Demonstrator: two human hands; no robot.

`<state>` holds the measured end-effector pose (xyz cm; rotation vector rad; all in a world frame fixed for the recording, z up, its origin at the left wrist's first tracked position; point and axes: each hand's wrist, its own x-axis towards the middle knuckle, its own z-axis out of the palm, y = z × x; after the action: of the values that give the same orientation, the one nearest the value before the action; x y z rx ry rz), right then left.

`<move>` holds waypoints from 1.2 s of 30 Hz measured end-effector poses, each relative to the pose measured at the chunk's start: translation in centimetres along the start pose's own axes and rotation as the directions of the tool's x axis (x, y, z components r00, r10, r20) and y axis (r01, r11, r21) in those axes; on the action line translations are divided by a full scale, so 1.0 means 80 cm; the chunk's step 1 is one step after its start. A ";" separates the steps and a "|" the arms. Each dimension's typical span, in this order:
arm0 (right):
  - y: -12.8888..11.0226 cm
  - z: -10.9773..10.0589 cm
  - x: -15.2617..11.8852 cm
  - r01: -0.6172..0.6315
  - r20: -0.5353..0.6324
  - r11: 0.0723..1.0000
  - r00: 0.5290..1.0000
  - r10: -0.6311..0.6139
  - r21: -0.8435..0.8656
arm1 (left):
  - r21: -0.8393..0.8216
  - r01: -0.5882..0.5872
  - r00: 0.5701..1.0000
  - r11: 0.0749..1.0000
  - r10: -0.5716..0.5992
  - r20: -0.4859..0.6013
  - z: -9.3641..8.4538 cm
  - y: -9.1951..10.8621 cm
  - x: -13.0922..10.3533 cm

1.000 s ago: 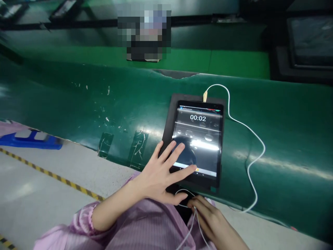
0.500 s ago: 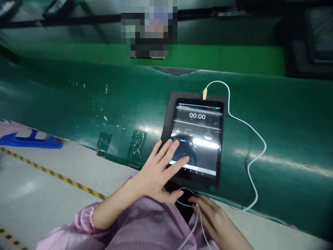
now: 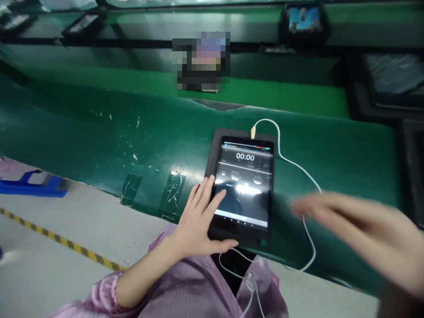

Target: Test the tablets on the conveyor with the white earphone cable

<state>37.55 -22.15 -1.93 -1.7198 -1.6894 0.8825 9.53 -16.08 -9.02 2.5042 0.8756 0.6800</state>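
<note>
- The right hand [image 3: 374, 238] has left the thin white wires [image 3: 249, 279] at the lap and is now well apart, out to the right of the left hand [image 3: 195, 227], blurred by motion.
- Its fingers look extended and close together; whether they pinch anything, I cannot tell. It overlaps the white cable [image 3: 298, 167] in view, but contact is unclear.
- The wires now hang below the left hand's thumb with no hand on them.
- The left hand is spread, thumb and index finger apart from the other fingers, which lie close together. The index fingertip has drawn back from the screen's lower edge.
- The tablet [image 3: 248, 205] lies just right of the left hand, partly beneath its fingers, on a dark pad [image 3: 212, 154] on the worktop [image 3: 99, 145].
- Its timer shows 00:00, as half a second ago; before that it read 00:02. Counting appears to have been reset.
- The plug [image 3: 253, 132] remains at the tablet's far edge, beyond the left hand's fingertips.
- So the left hand alone seems to attend to the tablet.
</note>
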 end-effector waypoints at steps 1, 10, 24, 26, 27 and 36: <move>-0.004 -0.005 0.043 -0.027 -0.093 0.999 0.995 0.030 0.027 | 0.001 0.032 0.999 0.999 -0.032 -0.010 0.001 0.002 0.000; 0.010 0.003 0.215 -0.169 -0.154 0.982 0.976 0.155 -0.080 | 0.042 0.197 0.980 0.979 -0.197 -0.007 0.005 0.004 -0.002; 0.017 -0.002 0.238 -0.140 0.059 0.990 0.989 0.138 0.030 | 0.032 0.210 0.973 0.977 -0.212 0.093 0.002 -0.003 -0.006; 0.019 -0.002 0.241 -0.166 0.056 0.986 0.985 0.165 0.017 | 0.036 0.208 0.972 0.978 -0.210 0.102 0.002 -0.004 -0.006; 0.020 -0.001 0.243 -0.180 0.054 0.984 0.982 0.179 0.009 | 0.036 0.205 0.972 0.978 -0.208 0.106 0.003 -0.004 -0.007; 0.020 0.013 0.247 -0.229 -0.029 0.969 0.973 0.227 -0.091 | 0.002 0.217 0.967 0.976 -0.215 0.136 0.003 0.000 -0.007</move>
<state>37.48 -2.52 -5.13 -2.0100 -1.5640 0.8974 9.27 -16.51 -9.34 2.3651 1.0692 0.4372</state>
